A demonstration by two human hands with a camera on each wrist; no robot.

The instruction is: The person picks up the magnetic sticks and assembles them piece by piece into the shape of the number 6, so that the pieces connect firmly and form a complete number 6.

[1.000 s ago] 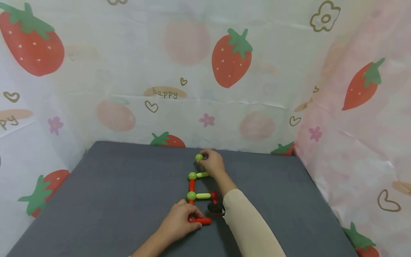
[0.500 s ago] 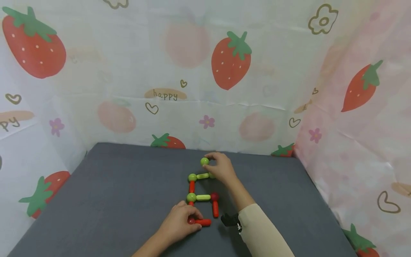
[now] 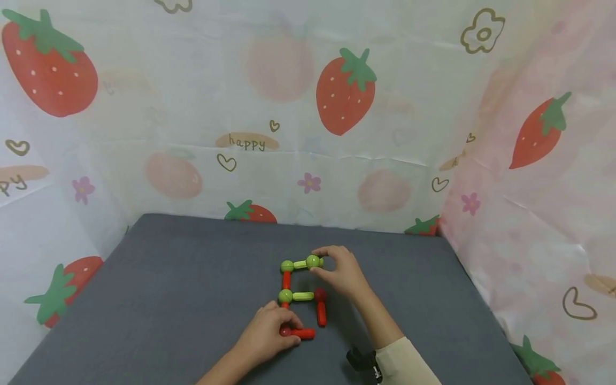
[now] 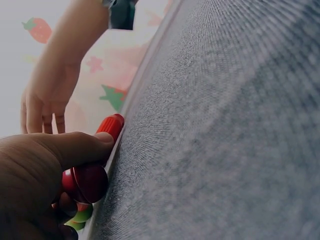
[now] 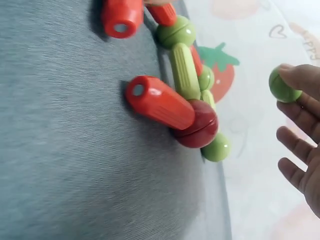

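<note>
On the grey tabletop lies a flat figure of magnetic sticks and balls. My right hand (image 3: 343, 270) pinches a loose green ball (image 5: 282, 85) between thumb and fingers; in the head view it overlaps the figure's far right end, where another green ball (image 5: 216, 147) sits. My left hand (image 3: 263, 329) grips the near dark red ball (image 4: 86, 182), its thumb lying on the red stick (image 3: 303, 333) joined to that ball. Two green balls on the left side are linked by a red stick (image 3: 286, 280). A light green stick (image 3: 303, 296) runs to another red ball (image 3: 320, 294).
From that right-hand red ball a red stick (image 3: 321, 314) points towards me, its metal tip free. The grey cloth-covered table (image 3: 192, 278) reaches back to a strawberry-print curtain (image 3: 269, 176) on three sides. A black wrist camera (image 3: 361, 359) hangs at my right sleeve.
My right hand has carried the green ball right and towards me, from beyond the figure to its far right end. The left hand keeps its place and grip.
</note>
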